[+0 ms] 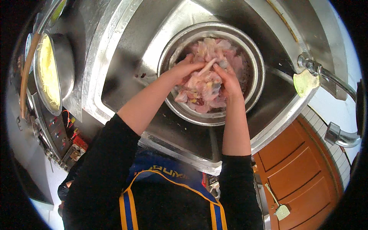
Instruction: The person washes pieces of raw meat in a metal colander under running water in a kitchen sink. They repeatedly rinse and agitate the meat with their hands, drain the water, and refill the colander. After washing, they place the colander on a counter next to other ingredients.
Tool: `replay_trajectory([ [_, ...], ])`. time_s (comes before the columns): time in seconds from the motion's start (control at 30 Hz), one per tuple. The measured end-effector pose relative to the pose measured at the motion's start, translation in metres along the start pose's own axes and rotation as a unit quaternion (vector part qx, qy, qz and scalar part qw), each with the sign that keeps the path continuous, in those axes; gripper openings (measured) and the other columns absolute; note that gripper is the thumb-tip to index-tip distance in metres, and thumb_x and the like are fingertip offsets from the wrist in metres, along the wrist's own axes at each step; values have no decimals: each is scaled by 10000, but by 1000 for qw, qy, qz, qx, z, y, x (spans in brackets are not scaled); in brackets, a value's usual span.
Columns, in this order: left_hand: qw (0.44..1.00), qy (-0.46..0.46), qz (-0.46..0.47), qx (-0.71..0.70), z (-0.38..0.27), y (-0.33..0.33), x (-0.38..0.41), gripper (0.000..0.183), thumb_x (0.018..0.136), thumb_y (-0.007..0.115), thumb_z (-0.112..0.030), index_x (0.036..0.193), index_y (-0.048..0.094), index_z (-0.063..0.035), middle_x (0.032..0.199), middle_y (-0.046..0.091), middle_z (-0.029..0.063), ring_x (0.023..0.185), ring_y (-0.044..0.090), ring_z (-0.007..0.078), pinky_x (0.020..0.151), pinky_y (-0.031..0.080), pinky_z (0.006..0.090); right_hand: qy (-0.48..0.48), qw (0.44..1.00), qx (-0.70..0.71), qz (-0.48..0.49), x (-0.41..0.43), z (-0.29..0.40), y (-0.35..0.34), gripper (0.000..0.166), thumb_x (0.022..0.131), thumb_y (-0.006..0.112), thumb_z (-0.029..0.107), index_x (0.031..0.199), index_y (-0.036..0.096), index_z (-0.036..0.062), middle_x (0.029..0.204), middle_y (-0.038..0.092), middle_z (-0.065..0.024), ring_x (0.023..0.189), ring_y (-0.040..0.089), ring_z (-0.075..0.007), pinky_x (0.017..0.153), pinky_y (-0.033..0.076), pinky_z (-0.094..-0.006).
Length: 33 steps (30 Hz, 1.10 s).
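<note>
A round metal basin (260, 67) stands in a stainless steel sink and holds a heap of raw meat pieces (210, 46), pale pink with yellowish bits, probably poultry. Both hands are inside the basin. My left hand (188, 69) comes in from the left and grips the heap, its fingers partly hidden in the meat. My right hand (228, 79) closes on the heap from the right, with the thumb pressed on top. Between the two thumbs a pale strip of meat sticks up. Some blur hides the exact shape of the pieces.
The sink (184, 141) surrounds the basin. Left of it stands a metal bowl (67, 66) of yellow shreds, with a long wooden handle (28, 69) crossing beside it. At the right are a chrome faucet (336, 76), a green-white piece (306, 83) on the sink's rim, and a brown door (299, 164).
</note>
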State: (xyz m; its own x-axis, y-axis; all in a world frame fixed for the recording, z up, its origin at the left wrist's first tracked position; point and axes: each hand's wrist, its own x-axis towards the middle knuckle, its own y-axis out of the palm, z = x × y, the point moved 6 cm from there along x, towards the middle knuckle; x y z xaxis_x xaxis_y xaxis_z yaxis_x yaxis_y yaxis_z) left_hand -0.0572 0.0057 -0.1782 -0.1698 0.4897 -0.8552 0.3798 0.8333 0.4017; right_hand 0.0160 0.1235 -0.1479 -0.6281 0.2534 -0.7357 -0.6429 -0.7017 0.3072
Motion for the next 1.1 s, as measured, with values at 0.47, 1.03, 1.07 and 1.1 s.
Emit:
replay_trajectory([
  [0.47,970,218,30,106,-35,-16,-58,695,788,560,-103,1358,164,-107,1284,376,160,1213,345,242,983,295,350,-122,973,-182,-72,-52,37,-29,464,875,466,292,1233,382,7,1128,534,-123,902,540,-162,808,399,-285],
  [1.03,995,-96,28,2,48,1,1,460,800,511,-496,1049,548,-111,950,578,51,766,554,169,639,464,310,35,994,101,2,-25,-54,-34,601,836,509,372,1301,298,56,1257,417,-90,1103,451,-247,901,387,-370],
  [1.07,995,-85,40,-26,45,5,-5,439,818,494,-476,1033,553,-98,934,582,60,750,556,170,612,469,306,7,998,58,13,-30,-43,-36,604,826,540,318,1307,288,54,1249,422,-95,1097,455,-242,900,386,-365],
  [1.1,992,-70,98,-30,41,7,-6,407,822,502,-439,1027,548,-91,907,583,63,721,551,156,592,464,296,-24,999,13,27,-35,-26,-31,615,815,570,265,1312,277,51,1241,427,-99,1091,460,-237,899,386,-360],
])
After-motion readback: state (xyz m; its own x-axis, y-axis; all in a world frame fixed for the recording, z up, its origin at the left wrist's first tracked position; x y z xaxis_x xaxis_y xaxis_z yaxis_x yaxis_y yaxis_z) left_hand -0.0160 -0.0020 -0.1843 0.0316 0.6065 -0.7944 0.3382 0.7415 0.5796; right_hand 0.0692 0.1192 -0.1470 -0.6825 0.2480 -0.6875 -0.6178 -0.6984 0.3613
